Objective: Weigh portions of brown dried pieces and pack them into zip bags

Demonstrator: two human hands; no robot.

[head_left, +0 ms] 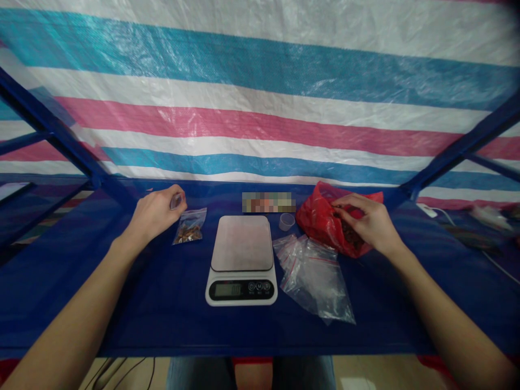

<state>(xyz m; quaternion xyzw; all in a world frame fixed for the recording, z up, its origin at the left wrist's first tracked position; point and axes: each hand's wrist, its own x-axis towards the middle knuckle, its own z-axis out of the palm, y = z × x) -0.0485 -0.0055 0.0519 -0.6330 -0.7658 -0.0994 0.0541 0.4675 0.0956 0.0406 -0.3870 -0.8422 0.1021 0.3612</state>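
My left hand [156, 212] is curled around a small translucent item [176, 201], which shows between the fingertips. Just right of it lies a small zip bag [189, 227] holding brown pieces. My right hand [368, 219] rests on a crumpled red plastic bag [320, 216], its fingers at the bag's mouth. Dark brown pieces [351, 235] show through the plastic below the palm. Between my hands stands a white digital kitchen scale [242, 244] with a flat metal platform, and nothing lies on it.
A small clear measuring cup [286, 221] stands beside the red bag. A pile of empty clear zip bags [314, 276] lies in front of it. A blurred label [268, 202] lies behind the scale. Everything rests on a blue table [101, 309] with blue frame bars, backed by a striped tarp [260, 108].
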